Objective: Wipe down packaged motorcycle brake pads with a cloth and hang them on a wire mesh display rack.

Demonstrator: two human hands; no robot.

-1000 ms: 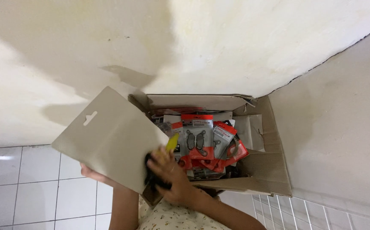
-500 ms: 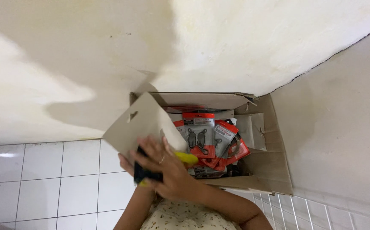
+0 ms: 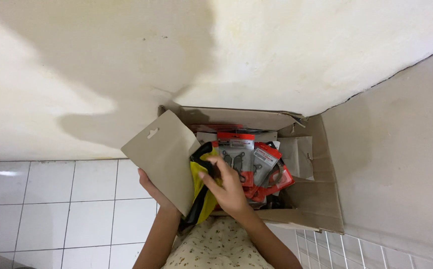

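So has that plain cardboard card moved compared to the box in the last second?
Yes. The cardboard card has shifted right, toward the open box, and now overlaps its left edge.

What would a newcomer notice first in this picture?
The open cardboard box in the wall corner, full of red-topped packets. Before it, the left hand holds up a plain card backing, while the right hand touches a yellow and black item behind the card.
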